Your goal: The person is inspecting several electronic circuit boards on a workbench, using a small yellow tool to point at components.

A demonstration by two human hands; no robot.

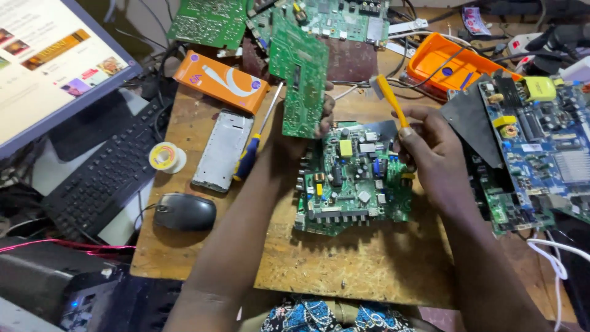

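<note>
While left hand (pixel 310 126) lifts green board (pixel 301 77), right hand (pixel 430 150) grips orange brush (pixel 391 98).

Left hand (pixel 307 132) gripping a green circuit board (pixel 300 77) upright, solder side to camera. Right hand (pixel 430 150) pinching an orange-handled brush (pixel 389 95) over a second board (pixel 351 178) flat on the wooden tabletop (pixel 344 264). Screwdriver (pixel 255 144), mouse (pixel 184 212), keyboard (pixel 101 172) nearby.

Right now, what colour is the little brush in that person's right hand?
Orange handle, pale bristles: the brush in the right hand shows best in the head view.
</note>
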